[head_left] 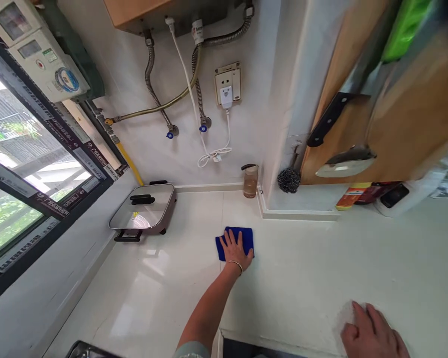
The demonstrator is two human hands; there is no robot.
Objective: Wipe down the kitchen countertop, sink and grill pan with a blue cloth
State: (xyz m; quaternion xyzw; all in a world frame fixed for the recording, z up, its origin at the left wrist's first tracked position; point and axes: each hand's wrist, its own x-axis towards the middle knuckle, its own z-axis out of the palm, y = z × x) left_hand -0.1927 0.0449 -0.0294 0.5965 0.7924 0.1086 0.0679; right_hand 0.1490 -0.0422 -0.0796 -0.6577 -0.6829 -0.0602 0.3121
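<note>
A folded blue cloth (248, 239) lies on the white countertop (302, 278) near the middle of the view. Flat on top of it rests my left hand (236, 251), its fingers spread and a bangle round the wrist. At the lower right, my right hand (375, 333) is on the countertop with its fingers curled. Whether anything is under or inside those fingers is hidden; a faint pale patch shows beside them. Behind the cloth, against the wall, stands a brownish container (250, 182) with a dark handle-like piece on top.
An electric pan with a glass lid (144, 209) sits at the back left below the window. A wall corner (265, 211) juts out right of the container. Hanging there are a scrubber (288, 180), a knife (330, 119) and a spatula (345, 166). Bottles (403, 196) stand behind at right.
</note>
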